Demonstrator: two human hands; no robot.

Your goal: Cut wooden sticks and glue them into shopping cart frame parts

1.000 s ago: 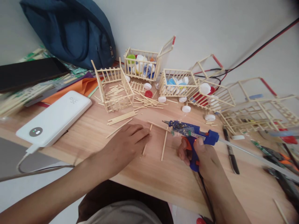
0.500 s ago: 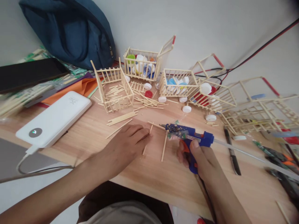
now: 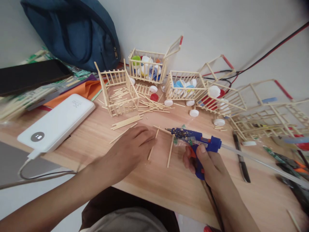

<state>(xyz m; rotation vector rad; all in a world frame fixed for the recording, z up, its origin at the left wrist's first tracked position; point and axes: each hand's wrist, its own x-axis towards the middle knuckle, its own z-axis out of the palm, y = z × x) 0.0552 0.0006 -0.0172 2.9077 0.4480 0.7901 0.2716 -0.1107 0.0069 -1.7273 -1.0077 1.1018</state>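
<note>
My right hand [image 3: 211,164] is wrapped round a blue hot glue gun [image 3: 188,135], with the thumb on its body. A clear glue stick [image 3: 251,159] trails from the gun's back end. The gun's nozzle points left, close to the end of a thin wooden stick [image 3: 160,129] lying crosswise. My left hand [image 3: 134,146] rests low on the table, its fingers together and the fingertips pinched at a short wooden stick [image 3: 153,145]. Another wooden stick [image 3: 170,153] lies roughly parallel to it, its far end by the gun.
Behind stand an open stick frame [image 3: 118,93], loose sticks [image 3: 154,105] and several small stick carts, one cart [image 3: 148,66] filled with bottle caps. On the left lie a white power bank [image 3: 58,122] and a blue bag [image 3: 77,35]. To the right are a black pen [image 3: 241,158] and pliers [image 3: 293,167].
The scene has shifted very slightly in the picture. My left fingertips sit a touch lower along the short stick. The glue gun keeps almost the same place near the crosswise stick.
</note>
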